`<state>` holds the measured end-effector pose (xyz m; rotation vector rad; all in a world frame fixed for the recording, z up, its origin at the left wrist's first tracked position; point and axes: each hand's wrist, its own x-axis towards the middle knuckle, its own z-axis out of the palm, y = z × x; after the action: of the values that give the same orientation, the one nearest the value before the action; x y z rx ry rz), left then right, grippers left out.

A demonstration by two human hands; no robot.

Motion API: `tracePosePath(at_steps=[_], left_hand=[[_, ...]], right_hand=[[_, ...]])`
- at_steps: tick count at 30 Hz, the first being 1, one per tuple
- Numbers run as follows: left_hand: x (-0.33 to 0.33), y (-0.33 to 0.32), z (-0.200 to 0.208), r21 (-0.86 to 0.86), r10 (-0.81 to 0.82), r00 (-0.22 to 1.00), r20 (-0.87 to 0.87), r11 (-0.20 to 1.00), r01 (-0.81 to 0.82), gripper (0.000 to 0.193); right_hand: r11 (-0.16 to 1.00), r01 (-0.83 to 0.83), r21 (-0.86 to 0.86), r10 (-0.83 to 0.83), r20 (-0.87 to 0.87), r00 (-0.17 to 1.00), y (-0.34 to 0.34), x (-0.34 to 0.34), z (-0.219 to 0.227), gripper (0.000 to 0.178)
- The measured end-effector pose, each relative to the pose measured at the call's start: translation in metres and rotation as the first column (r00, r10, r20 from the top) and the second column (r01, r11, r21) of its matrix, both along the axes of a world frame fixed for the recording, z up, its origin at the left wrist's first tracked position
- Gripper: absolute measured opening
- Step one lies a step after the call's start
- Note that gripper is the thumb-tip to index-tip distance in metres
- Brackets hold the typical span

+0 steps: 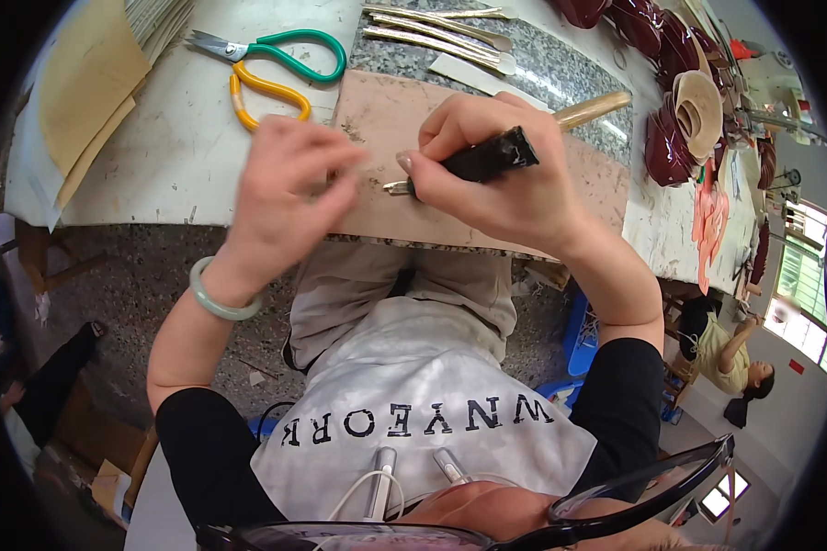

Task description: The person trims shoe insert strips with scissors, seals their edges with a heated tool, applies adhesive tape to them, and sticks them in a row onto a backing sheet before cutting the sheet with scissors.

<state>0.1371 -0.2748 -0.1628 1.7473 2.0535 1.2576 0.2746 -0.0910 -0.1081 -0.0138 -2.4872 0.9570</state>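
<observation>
We are holding a black-handled tool (487, 158) in our right hand (528, 195), its thumb and fingers closing firmly around the thick shaft, and its slim metal tip (397, 188) is showing just beyond the thumb, on the side toward our left fingers. A pale wooden handle (593, 110) is sticking out past the far side of the same hand; we are not managing to tell whether it belongs to this tool. Our left hand (289, 188) is hovering beside the tip, its fingers bending and blurring, so we cannot tell whether they are pinching anything small. Beneath both sets of fingers a pinkish-tan work mat (386, 110) is lying, and beyond the right fingers a speckled granite slab (547, 64) is bearing a row of slender metal tools (432, 35). Scissors with green and yellow handles (289, 39) are resting just beyond the left fingers, while glossy dark red shoe pieces (666, 147) are sitting well to the right of the right fingers. We are, in our judgement, in the middle of handling or positioning the tool; the next move is probably calling for a steady right grip and left fingers clear of the tip.
</observation>
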Motion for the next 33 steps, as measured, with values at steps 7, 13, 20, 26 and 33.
tracePosePath(at_steps=[7,13,20,26,33], left_hand=[[0.008,0.023,0.008,0.041,0.122,0.993,-0.008,0.992,-0.121,0.021],[0.024,0.025,0.014,-0.124,-0.104,0.974,-0.199,0.989,0.08,0.008],[-0.062,0.109,0.029,-0.293,0.165,0.971,0.174,0.95,-0.109,0.02],[0.01,0.167,0.009,0.058,-0.107,0.93,-0.352,0.989,0.135,0.014],[0.042,0.184,0.014,-0.105,-0.245,0.917,-0.315,0.969,0.222,0.014]], right_hand=[[0.993,-0.021,-0.113,0.027,0.057,0.998,-0.008,0.011,-0.002,0.012],[0.813,0.386,-0.435,-0.417,0.027,0.909,0.037,0.099,0.002,0.01],[0.626,0.584,-0.516,-0.669,0.028,0.742,0.073,0.163,-0.011,0.015],[0.586,0.561,-0.585,-0.677,0.028,0.736,0.074,0.172,-0.027,0.015],[0.589,0.497,-0.638,-0.656,-0.017,0.755,0.072,0.174,-0.031,0.015]])
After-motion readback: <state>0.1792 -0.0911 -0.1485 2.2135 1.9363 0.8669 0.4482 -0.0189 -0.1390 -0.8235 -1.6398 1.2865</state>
